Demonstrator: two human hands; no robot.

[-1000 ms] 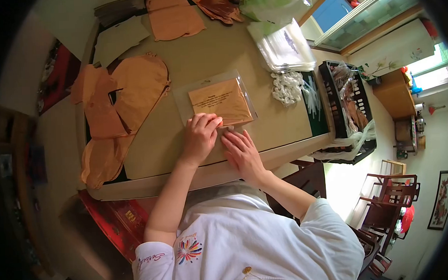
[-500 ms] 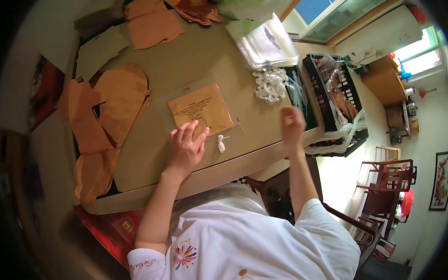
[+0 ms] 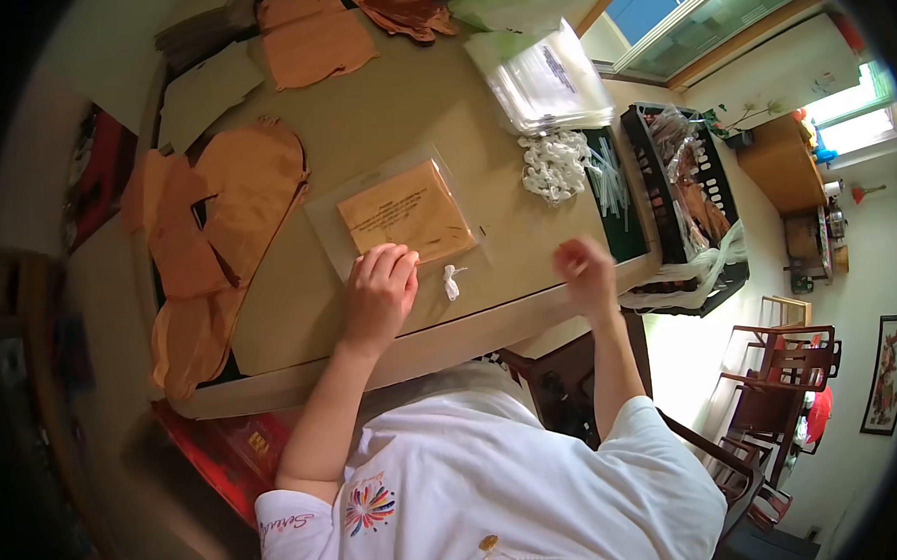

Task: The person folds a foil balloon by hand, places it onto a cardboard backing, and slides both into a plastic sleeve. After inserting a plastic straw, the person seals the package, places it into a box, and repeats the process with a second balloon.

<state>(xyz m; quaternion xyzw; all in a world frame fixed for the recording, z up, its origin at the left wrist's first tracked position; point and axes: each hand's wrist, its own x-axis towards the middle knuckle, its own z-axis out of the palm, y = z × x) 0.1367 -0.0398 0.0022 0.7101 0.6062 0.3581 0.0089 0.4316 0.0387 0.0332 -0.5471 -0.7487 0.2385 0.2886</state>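
A clear plastic bag (image 3: 318, 219) with a folded orange item (image 3: 405, 210) in it lies flat on the table; dark print runs across its front. My left hand (image 3: 377, 295) is at the bag's near edge, fingers pressed together and closed on it. Just right of that hand is a small knotted white bundle (image 3: 452, 283). My right hand (image 3: 589, 277), slightly blurred, hovers over the table's near right edge with curled fingers; whatever they may hold is hidden. Beyond it lie a heap of white ties (image 3: 554, 167) and thin clear sticks (image 3: 612, 178).
Orange cloth-like pieces (image 3: 234, 189) cover the table's left side, with more orange pieces (image 3: 316, 48) at the back. A stack of clear bags (image 3: 545, 81) stands back right. A black crate (image 3: 664, 170) adjoins the table's right edge. The table's raised rim (image 3: 470, 319) runs before me.
My right hand has come down toward the table's near edge. My left fingers, spread over the bag before, are now drawn together at its edge. The view has shifted slightly.
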